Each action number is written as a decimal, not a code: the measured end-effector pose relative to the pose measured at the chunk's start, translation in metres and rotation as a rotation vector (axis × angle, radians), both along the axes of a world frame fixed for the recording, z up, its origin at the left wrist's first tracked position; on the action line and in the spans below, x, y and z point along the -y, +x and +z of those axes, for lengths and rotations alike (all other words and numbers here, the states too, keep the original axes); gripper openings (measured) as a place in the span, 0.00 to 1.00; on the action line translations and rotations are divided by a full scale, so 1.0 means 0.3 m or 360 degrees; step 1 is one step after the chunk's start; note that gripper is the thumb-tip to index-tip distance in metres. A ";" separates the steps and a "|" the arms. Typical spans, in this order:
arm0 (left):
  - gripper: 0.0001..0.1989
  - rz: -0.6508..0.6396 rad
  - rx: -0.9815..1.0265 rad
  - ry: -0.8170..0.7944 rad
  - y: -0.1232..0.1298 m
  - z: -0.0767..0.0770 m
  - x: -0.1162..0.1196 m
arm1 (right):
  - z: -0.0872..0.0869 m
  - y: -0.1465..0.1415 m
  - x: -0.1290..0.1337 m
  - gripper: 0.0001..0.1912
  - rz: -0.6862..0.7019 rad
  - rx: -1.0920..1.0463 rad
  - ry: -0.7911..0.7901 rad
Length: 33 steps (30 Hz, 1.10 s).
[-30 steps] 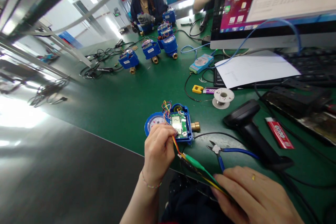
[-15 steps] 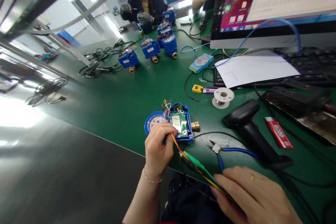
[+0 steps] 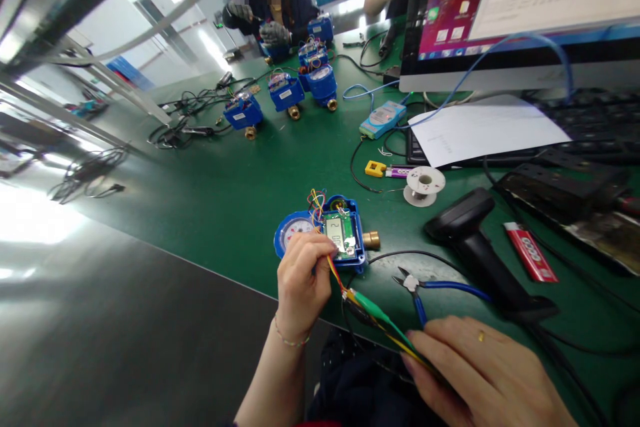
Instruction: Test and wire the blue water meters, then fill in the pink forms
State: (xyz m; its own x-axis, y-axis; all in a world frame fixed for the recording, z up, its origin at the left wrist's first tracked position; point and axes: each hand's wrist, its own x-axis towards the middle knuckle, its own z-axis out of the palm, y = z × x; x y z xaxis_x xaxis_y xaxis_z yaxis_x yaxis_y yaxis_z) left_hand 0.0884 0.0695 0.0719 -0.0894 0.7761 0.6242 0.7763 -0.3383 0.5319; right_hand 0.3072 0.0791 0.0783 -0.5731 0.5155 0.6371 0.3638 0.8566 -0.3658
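Near the table edge, left hand gripping wires.

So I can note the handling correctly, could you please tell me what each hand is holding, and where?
The left hand pinches the thin red and yellow wires; the right hand holds the leads behind their clips.

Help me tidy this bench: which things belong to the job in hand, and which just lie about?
In use, it seems:
- open meter
- wires in the left hand
- green clip
- leads in the right hand

Lying about:
- cutters
- scanner
- spool
- red packet
- paper
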 end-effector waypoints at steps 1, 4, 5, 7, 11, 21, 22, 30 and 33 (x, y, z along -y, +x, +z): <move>0.09 -0.0004 -0.0005 0.0003 0.001 0.001 0.000 | 0.000 0.002 0.000 0.11 0.0001 -0.0008 0.0004; 0.09 -0.0003 -0.0032 0.0008 0.003 0.004 -0.002 | 0.003 0.003 0.001 0.10 -0.0004 0.0001 -0.0017; 0.09 -0.0001 -0.0043 0.0014 0.004 0.005 -0.002 | 0.004 0.003 0.001 0.10 -0.0001 -0.0011 -0.0007; 0.09 0.0009 -0.0059 0.0025 0.006 0.007 -0.004 | 0.004 0.000 0.000 0.10 -0.0011 -0.0005 -0.0007; 0.09 0.0030 -0.0072 0.0019 0.007 0.007 -0.006 | -0.002 -0.001 0.000 0.10 -0.0001 -0.0008 -0.0013; 0.11 -0.0095 -0.0112 0.0174 -0.013 -0.023 -0.012 | 0.007 0.012 0.008 0.10 -0.0026 0.0032 -0.0001; 0.11 -0.0112 -0.0107 0.0205 -0.018 -0.031 -0.013 | 0.008 0.012 0.008 0.10 -0.0029 0.0034 -0.0008; 0.11 -0.0157 -0.0008 0.0212 -0.022 -0.034 -0.015 | 0.000 0.013 0.012 0.09 -0.0015 0.0006 0.0021; 0.10 -0.0097 0.0024 0.0164 -0.014 -0.018 -0.013 | 0.010 0.015 0.015 0.09 -0.0042 0.0029 0.0002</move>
